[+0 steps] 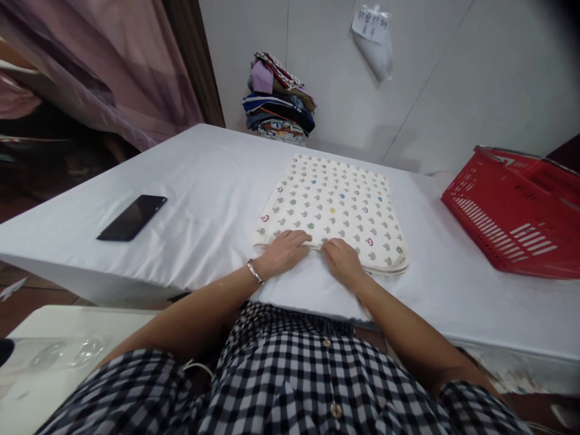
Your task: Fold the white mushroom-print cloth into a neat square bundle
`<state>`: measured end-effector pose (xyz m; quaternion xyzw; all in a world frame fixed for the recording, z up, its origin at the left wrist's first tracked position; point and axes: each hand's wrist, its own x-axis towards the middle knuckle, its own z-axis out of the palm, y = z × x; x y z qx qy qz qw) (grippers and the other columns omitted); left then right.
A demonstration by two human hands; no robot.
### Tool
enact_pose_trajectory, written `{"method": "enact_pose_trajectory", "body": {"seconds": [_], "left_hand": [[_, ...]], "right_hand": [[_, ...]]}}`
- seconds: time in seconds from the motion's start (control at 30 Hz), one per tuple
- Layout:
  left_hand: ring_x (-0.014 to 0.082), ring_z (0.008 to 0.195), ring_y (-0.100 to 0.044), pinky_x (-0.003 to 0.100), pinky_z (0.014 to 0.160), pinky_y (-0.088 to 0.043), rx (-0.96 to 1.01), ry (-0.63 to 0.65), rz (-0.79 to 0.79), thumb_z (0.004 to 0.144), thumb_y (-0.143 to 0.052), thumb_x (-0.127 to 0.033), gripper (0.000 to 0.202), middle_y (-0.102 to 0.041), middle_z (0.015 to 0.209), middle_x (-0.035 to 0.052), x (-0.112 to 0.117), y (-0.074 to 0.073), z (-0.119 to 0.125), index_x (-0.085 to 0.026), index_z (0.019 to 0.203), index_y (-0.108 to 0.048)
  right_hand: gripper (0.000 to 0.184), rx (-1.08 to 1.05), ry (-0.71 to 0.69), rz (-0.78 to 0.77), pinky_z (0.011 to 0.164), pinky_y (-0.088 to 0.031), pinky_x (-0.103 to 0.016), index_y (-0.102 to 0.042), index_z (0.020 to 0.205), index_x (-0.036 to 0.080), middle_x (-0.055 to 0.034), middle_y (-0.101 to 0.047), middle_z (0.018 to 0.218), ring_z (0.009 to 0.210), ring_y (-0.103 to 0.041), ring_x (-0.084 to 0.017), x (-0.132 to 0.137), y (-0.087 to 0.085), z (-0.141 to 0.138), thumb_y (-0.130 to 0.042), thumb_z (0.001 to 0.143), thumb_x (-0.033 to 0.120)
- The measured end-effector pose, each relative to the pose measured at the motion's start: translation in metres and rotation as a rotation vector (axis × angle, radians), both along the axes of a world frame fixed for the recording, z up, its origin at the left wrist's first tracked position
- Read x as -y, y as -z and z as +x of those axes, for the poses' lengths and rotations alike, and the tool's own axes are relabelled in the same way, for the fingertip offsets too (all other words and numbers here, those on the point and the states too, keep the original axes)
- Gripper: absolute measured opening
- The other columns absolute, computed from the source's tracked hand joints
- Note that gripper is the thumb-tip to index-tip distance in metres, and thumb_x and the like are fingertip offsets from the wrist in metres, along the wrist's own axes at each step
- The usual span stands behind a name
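A cream cloth [335, 199] with small mushroom prints lies folded in layers on the white-covered table, its near edge facing me. My left hand [286, 251], with a silver bracelet at its wrist, is closed on that near edge, left of the middle. Close beside it, my right hand [343, 261] pinches the same edge, fingertips curled over the layers. A small gap separates the two hands. The thumbs and the underside of the edge are mostly hidden.
A black phone [132, 217] lies on the table [199, 181] to the left. At the right stands a red plastic basket [512, 205]. Folded fabrics [281, 103] are stacked at the back against the wall. A curtain [136, 66] hangs at the far left.
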<state>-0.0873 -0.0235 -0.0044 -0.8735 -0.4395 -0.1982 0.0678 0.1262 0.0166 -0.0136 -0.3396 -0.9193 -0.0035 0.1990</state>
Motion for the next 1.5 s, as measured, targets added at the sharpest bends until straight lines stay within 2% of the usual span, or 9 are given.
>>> {"method": "enact_pose_trajectory", "body": {"seconds": [0.13,0.27,0.53,0.83,0.97,1.13,1.2,1.33,1.5], "left_hand": [[0.0210,0.118,-0.043,0.037,0.088,-0.038,-0.031,-0.038,0.006,0.095,-0.035,-0.023,0.027,-0.057,0.121,0.0043,-0.002,0.002,0.004,-0.018,0.090,-0.061],[0.0226,0.123,-0.040,0.038,0.089,-0.039,-0.079,0.004,-0.017,0.095,-0.033,-0.019,0.030,-0.056,0.123,0.0062,-0.003,0.000,0.008,-0.016,0.085,-0.061],[0.0214,0.126,-0.036,0.039,0.099,-0.037,0.039,0.062,-0.017,0.092,-0.034,-0.013,0.025,-0.055,0.121,0.0089,0.003,0.004,0.001,-0.014,0.090,-0.059],[0.0186,0.111,-0.048,0.038,0.092,-0.041,0.098,0.031,-0.063,0.093,-0.035,-0.017,0.022,-0.057,0.109,0.0066,0.001,0.002,0.003,-0.015,0.088,-0.056],[0.0166,0.098,-0.054,0.035,0.087,-0.042,0.085,-0.014,-0.100,0.093,-0.034,-0.016,0.021,-0.060,0.101,0.0060,0.001,0.002,0.005,-0.014,0.092,-0.055],[0.0176,0.097,-0.054,0.034,0.085,-0.042,-0.004,-0.033,-0.129,0.092,-0.039,-0.022,0.017,-0.060,0.103,0.0057,0.007,-0.004,0.002,-0.016,0.098,-0.054],[0.0185,0.097,-0.053,0.035,0.084,-0.041,-0.038,-0.080,-0.121,0.090,-0.041,-0.019,0.017,-0.060,0.104,0.0059,0.009,-0.006,0.000,-0.016,0.102,-0.052],[0.0192,0.096,-0.054,0.035,0.082,-0.040,-0.051,-0.277,-0.087,0.087,-0.034,-0.007,0.023,-0.060,0.102,0.0070,0.010,-0.003,-0.012,-0.016,0.098,-0.053],[0.0223,0.092,-0.054,0.036,0.078,-0.040,-0.071,-0.411,-0.039,0.086,-0.037,-0.007,0.022,-0.062,0.096,0.0090,0.015,-0.003,-0.048,-0.016,0.092,-0.056]], "right_hand": [[0.026,0.012,0.014,0.005,0.073,-0.043,-0.033,-0.063,0.094,0.018,-0.0092,-0.060,0.088,0.084,-0.052,-0.021,0.001,-0.001,-0.001,-0.036,0.094,0.019],[0.027,0.025,-0.006,0.026,0.073,-0.043,-0.034,-0.063,0.095,0.018,-0.0095,-0.060,0.088,0.084,-0.052,-0.022,0.001,0.000,-0.001,-0.036,0.094,0.020],[0.026,-0.002,-0.027,0.109,0.072,-0.040,-0.032,-0.063,0.097,0.016,-0.0086,-0.061,0.088,0.081,-0.051,-0.020,0.003,0.006,-0.001,-0.037,0.094,0.021],[0.026,0.005,-0.090,0.070,0.072,-0.040,-0.033,-0.062,0.097,0.016,-0.0090,-0.060,0.089,0.081,-0.050,-0.021,0.004,0.003,-0.003,-0.046,0.091,0.035],[0.023,0.019,-0.065,0.078,0.071,-0.040,-0.032,-0.062,0.096,0.015,-0.0086,-0.060,0.088,0.080,-0.050,-0.020,0.004,0.004,-0.004,-0.042,0.093,0.027],[0.023,-0.006,-0.066,0.095,0.073,-0.041,-0.032,-0.061,0.094,0.014,-0.0091,-0.061,0.088,0.081,-0.050,-0.021,0.003,0.006,-0.003,-0.040,0.093,0.023],[0.023,-0.007,-0.066,0.089,0.074,-0.041,-0.032,-0.061,0.093,0.014,-0.0089,-0.060,0.088,0.081,-0.051,-0.021,0.002,0.007,-0.003,-0.039,0.094,0.022],[0.023,-0.004,-0.052,0.064,0.076,-0.041,-0.032,-0.060,0.093,0.015,-0.0086,-0.060,0.090,0.083,-0.051,-0.021,0.002,0.007,-0.003,-0.039,0.094,0.022],[0.024,0.006,-0.053,0.052,0.075,-0.040,-0.032,-0.060,0.090,0.015,-0.0081,-0.059,0.088,0.082,-0.050,-0.020,0.002,0.009,-0.004,-0.037,0.094,0.023]]}}
